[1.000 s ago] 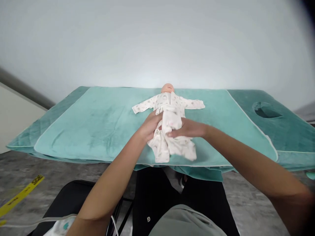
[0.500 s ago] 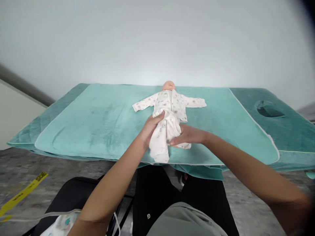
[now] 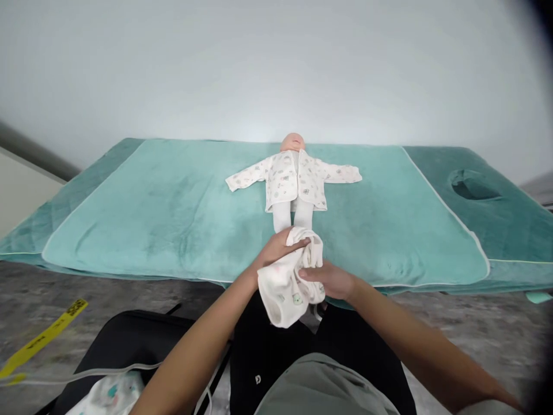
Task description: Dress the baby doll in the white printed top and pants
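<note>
At twelve o'clock from me, a peach-headed doll (image 3: 292,142) lies on the teal plush bed (image 3: 173,213) inside a long-sleeved white printed cloth jacket (image 3: 281,176), its white legs (image 3: 282,217) showing below the hem. My left hand (image 3: 276,246) and right hand (image 3: 333,280) keep a narrow grip on the bunched white printed cloth garment (image 3: 280,288) at six o'clock from those legs, reaching in from eight and four o'clock, thumbs over the folds.

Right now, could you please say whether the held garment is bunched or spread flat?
Bunched: the white garment is gathered in folds between the left hand and right hand.
</note>
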Available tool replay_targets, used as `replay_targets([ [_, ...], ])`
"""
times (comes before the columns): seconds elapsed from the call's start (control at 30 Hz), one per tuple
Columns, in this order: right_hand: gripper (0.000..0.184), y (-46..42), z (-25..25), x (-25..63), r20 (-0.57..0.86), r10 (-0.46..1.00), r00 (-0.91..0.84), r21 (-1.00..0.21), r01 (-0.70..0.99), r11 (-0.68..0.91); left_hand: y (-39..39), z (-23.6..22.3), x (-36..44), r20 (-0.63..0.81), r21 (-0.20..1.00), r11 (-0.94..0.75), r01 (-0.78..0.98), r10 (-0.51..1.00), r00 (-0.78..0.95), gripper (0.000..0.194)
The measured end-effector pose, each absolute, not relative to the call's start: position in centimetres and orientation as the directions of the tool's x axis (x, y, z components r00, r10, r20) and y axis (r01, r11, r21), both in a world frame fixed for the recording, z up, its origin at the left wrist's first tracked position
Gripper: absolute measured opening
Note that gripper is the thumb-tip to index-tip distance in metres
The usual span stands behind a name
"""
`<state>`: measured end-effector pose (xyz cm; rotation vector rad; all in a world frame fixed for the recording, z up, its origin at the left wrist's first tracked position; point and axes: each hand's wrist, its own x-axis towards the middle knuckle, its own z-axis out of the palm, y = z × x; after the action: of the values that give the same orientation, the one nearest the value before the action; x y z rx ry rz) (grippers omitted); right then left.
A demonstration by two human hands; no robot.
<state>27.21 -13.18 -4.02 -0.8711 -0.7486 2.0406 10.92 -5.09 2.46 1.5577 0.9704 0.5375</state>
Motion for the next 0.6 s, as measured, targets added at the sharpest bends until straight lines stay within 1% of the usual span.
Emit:
replay_targets([
  [0.07, 0.051, -12.8, -4.8, 28.2, -0.332, 0.910, -0.249, -0.792, -0.450, -0.412, -4.8, 2.1, 10.1, -0.173, 0.920, -0.081, 0.383, 0.794, 0.583, 0.037],
  [0.13, 0.048, -11.9, -5.4, 29.1, -0.305, 0.952, -0.039, -0.859, -0.420, -0.292, -4.3, 1.4, 9.8, -0.186, 0.854, -0.175, 0.490, 0.778, 0.600, 0.032],
  [0.2, 0.039, -11.0, -5.9, 29.6, -0.253, 0.960, 0.118, -0.936, -0.283, -0.212, -3.6, 0.6, 10.0, -0.189, 0.733, -0.288, 0.616, 0.784, 0.591, 0.022],
  [0.27, 0.025, -10.4, -6.4, 29.7, -0.198, 0.955, 0.220, -0.980, -0.061, -0.189, -3.2, -0.1, 10.6, -0.164, 0.584, -0.402, 0.705, 0.792, 0.588, 0.016],
  [0.33, 0.016, -10.2, -6.8, 29.5, -0.152, 0.950, 0.272, -0.968, 0.154, -0.199, -3.1, -0.3, 11.3, -0.157, 0.460, -0.485, 0.744, 0.780, 0.606, 0.017],
  [0.4, 0.017, -10.2, -6.8, 29.2, -0.140, 0.953, 0.270, -0.932, 0.289, -0.219, -3.4, -0.1, 11.7, -0.179, 0.388, -0.529, 0.755, 0.760, 0.624, 0.021],
  [0.5, 0.023, -10.4, -6.4, 29.1, -0.175, 0.956, 0.234, -0.899, 0.358, -0.252, -4.0, 0.6, 12.2, -0.230, 0.354, -0.544, 0.761, 0.738, 0.635, 0.028],
  [0.6, 0.028, -10.4, -6.2, 29.3, -0.187, 0.957, 0.221, -0.872, 0.412, -0.266, -4.3, 1.1, 12.7, -0.272, 0.381, -0.511, 0.770, 0.734, 0.622, 0.034],
])
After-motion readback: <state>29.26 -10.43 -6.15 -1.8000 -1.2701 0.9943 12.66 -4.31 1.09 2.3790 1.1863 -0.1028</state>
